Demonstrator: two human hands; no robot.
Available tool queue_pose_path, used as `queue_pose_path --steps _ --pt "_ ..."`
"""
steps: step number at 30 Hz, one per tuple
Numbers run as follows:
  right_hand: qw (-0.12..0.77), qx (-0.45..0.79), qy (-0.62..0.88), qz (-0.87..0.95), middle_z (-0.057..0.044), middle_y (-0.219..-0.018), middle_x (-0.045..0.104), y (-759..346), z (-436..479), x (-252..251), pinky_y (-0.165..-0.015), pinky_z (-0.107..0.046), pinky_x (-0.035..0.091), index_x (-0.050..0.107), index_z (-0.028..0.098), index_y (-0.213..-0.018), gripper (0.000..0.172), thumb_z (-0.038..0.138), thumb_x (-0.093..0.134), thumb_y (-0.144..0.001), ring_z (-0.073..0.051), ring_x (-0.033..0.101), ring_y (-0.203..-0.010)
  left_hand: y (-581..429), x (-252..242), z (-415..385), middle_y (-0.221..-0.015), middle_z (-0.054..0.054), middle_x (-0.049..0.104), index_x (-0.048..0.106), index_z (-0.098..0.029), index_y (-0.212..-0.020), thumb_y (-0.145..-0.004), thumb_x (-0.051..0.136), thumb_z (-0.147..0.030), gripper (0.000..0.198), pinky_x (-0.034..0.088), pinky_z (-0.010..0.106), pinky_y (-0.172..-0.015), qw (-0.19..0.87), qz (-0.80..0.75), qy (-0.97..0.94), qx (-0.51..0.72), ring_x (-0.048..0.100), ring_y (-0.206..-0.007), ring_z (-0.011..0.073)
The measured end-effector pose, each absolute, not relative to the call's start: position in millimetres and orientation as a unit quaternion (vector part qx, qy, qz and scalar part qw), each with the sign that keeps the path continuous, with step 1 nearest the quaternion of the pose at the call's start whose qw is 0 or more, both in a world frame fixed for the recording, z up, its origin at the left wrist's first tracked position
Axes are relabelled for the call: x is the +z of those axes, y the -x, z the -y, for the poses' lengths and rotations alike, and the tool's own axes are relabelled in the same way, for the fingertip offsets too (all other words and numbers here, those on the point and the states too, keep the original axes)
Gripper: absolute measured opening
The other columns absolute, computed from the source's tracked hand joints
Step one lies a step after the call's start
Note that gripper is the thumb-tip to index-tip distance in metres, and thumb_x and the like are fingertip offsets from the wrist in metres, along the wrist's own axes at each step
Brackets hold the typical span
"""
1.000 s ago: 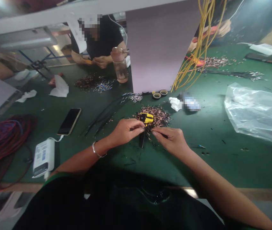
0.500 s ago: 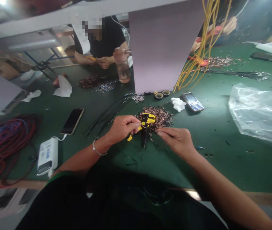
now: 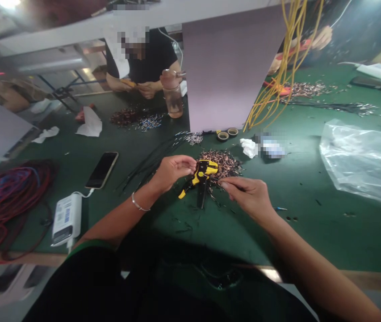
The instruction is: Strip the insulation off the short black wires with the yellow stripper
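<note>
A yellow and black wire stripper [image 3: 203, 172] lies at the near left edge of a pile of short copper and black wire pieces [image 3: 227, 162]. My left hand [image 3: 176, 171] is just left of the tool, its fingers closed in a pinch; what they hold, if anything, is too small to make out. On the right, my right hand [image 3: 245, 192] pinches a thin dark wire [image 3: 217, 180] beside the tool. Long black wires [image 3: 150, 162] run along the table behind my left hand.
A phone [image 3: 102, 170], a white power bank [image 3: 66, 219] and red wire coils [image 3: 12, 201] are at left. Tape rolls [image 3: 223, 136] and a plastic bag [image 3: 361, 161] lie beyond and right. A person [image 3: 143, 62] sits opposite, near a bottle [image 3: 173, 96].
My left hand has shifted slightly up and left, off the stripper's handle, which now shows more fully. My right hand has hardly moved.
</note>
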State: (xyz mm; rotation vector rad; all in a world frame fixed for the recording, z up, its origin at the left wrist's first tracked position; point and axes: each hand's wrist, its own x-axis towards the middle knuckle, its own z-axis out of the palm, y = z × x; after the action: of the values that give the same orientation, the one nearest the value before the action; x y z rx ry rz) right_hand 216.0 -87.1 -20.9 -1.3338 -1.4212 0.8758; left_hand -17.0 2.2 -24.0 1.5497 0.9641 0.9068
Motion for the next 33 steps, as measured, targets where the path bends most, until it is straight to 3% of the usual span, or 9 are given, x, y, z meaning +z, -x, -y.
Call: queue_pose_path --steps 2,5,8,12,17,24,33 --pt "0.481 0.361 0.55 0.58 0.0 -0.053 0.069 -215.9 86.7 -20.0 -0.043 -0.025 0.045 0.083 0.021 -0.08 0.017 0.03 0.069 -0.076 -0.01 0.055 -0.042 19.6 -30.2 -10.8 -0.104 0.01 0.072 0.072 -0.016 -0.091 -0.067 0.068 -0.014 0.024 0.056 0.041 -0.094 0.421 -0.432 -0.701 0.38 0.069 -0.095 0.0205" --pt "0.482 0.359 0.553 0.577 0.0 -0.053 0.068 -216.1 86.4 -19.3 -0.043 -0.026 0.046 0.083 0.021 -0.08 0.018 0.031 0.069 -0.077 -0.011 0.056 -0.041 19.7 -28.9 -10.7 -0.105 0.011 0.073 0.07 -0.017 -0.072 -0.072 0.067 -0.017 0.003 0.05 0.044 -0.102 0.285 -0.473 -0.741 0.382 0.067 -0.103 0.0229" --pt "0.482 0.342 0.55 0.59 0.0 -0.055 0.07 -216.4 87.0 -20.1 -0.046 -0.027 0.049 0.083 0.023 -0.082 0.017 0.03 0.068 -0.078 -0.013 0.06 -0.045 14.4 -16.0 6.2 -0.093 0.009 0.076 0.071 -0.017 -0.077 -0.079 0.066 -0.025 0.01 0.057 0.036 -0.088 0.389 -0.44 -0.725 0.361 0.07 -0.09 0.0185" --pt "0.489 0.318 0.535 0.612 -0.001 -0.062 0.075 -215.6 88.6 -22.0 -0.058 -0.031 0.057 0.083 0.024 -0.083 0.016 0.028 0.068 -0.079 -0.017 0.069 -0.056 5.2 1.2 30.4 -0.088 0.006 0.076 0.073 -0.017 -0.086 -0.074 0.074 -0.027 0.016 0.057 0.029 -0.08 0.542 -0.413 -0.664 0.306 0.071 -0.081 0.0153" --pt "0.49 0.312 0.521 0.626 -0.002 -0.071 0.079 -213.3 90.4 -21.7 -0.063 -0.032 0.059 0.083 0.025 -0.083 0.015 0.027 0.068 -0.08 -0.018 0.072 -0.061 0.6 5.5 39.0 -0.081 0.004 0.074 0.073 -0.018 -0.082 -0.079 0.07 -0.029 0.012 0.056 0.026 -0.072 0.563 -0.406 -0.642 0.326 0.065 -0.069 0.0111" --pt "0.482 0.325 0.522 0.624 -0.002 -0.071 0.078 -212.6 91.0 -22.9 -0.061 -0.031 0.059 0.083 0.025 -0.084 0.015 0.029 0.068 -0.079 -0.018 0.072 -0.062 0.4 6.5 39.7 -0.079 0.004 0.074 0.072 -0.016 -0.079 -0.077 0.069 -0.026 0.011 0.056 0.028 -0.073 0.596 -0.397 -0.609 0.341 0.065 -0.07 0.0122" --pt "0.475 0.362 0.537 0.596 0.0 -0.058 0.072 -211.9 88.4 -22.9 -0.049 -0.028 0.05 0.082 0.022 -0.081 0.017 0.031 0.068 -0.077 -0.013 0.06 -0.045 1.3 8.9 37.5 -0.074 0.003 0.072 0.072 -0.018 -0.076 -0.075 0.07 -0.025 0.008 0.055 0.03 -0.073 0.582 -0.396 -0.607 0.37 0.064 -0.068 0.0125"
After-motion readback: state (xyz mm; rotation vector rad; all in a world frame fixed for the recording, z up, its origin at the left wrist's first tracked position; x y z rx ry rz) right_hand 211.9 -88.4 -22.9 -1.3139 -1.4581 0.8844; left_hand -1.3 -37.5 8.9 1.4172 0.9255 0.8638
